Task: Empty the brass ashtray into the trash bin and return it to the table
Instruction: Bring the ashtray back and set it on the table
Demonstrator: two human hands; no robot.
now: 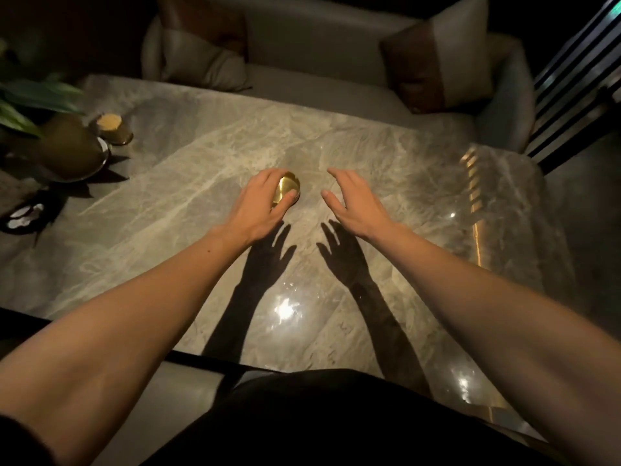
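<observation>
Down on the marble desk (201,156) the brass ashtray (288,190) sits near the middle, round and shiny with a domed top. Left hand (260,205) lies over it from the near-left side, fingers curled across the top and thumb pressed to the right rim, so its grip looks closed on the ashtray, which seems to rest on the desk. Right hand (353,200) hovers just beside it to the right, apart from it, fingers spread and slightly curved, its grip released and holding nothing. Both bare forearms reach in from the near edge, and their dark shadows fall on the desk below the hands. At the far left of the desk stands a potted plant (64,142) on a saucer, with a small round jar (112,127) just beside it. Beyond the far edge is a pale sofa (319,45) with two cushions, one at the left (201,58) and one at the right (437,62).
</observation>
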